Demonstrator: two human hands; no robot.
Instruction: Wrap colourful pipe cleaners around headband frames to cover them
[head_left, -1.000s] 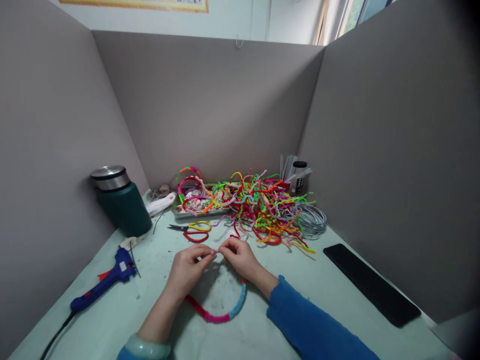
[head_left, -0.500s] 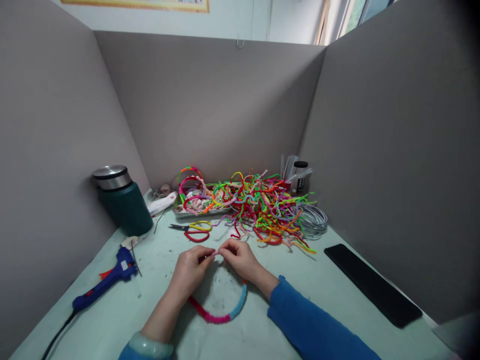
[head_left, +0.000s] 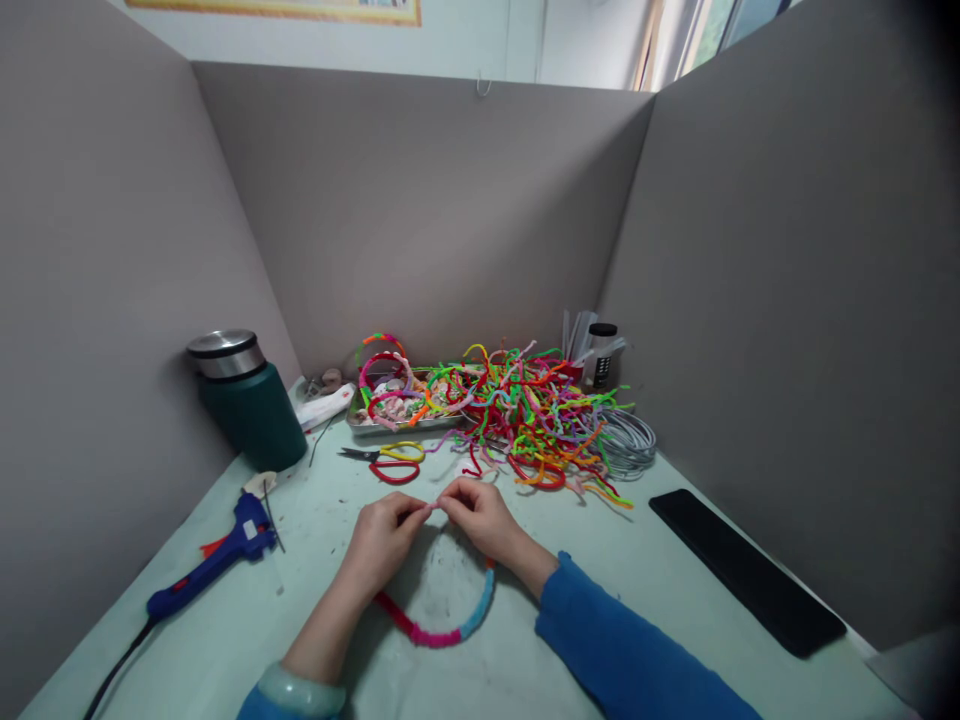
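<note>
A hoop wrapped in fuzzy pipe cleaner (head_left: pixel 437 638) shows red, pink, light blue and orange stretches along its near side. Its far part passes under my hands. My left hand (head_left: pixel 381 540) pinches a bit of pink pipe cleaner at the hoop's far side between thumb and fingertips. Opposite it, my right hand (head_left: pixel 480 515) pinches the same pink spot, with the fingertips of both hands almost touching. Scissors (head_left: pixel 394 460) with one yellow and one red handle lie just beyond my left hand. The fingers cover most of the pink piece.
Behind my hands spreads a heap of colourful pipe cleaners (head_left: pixel 525 400), beside a metal tray (head_left: pixel 412 428) with finished-looking hoops. A wire coil (head_left: pixel 626 445) and a jar (head_left: pixel 601 360) stand right. Leftward are a green flask (head_left: pixel 251 410) and a blue glue gun (head_left: pixel 217 560). A black slab (head_left: pixel 746 570) lies right.
Almost nothing differs. Both hands keep their pinch on the pink piece, with only a very slight shift of the fingertips and of the whole view.
</note>
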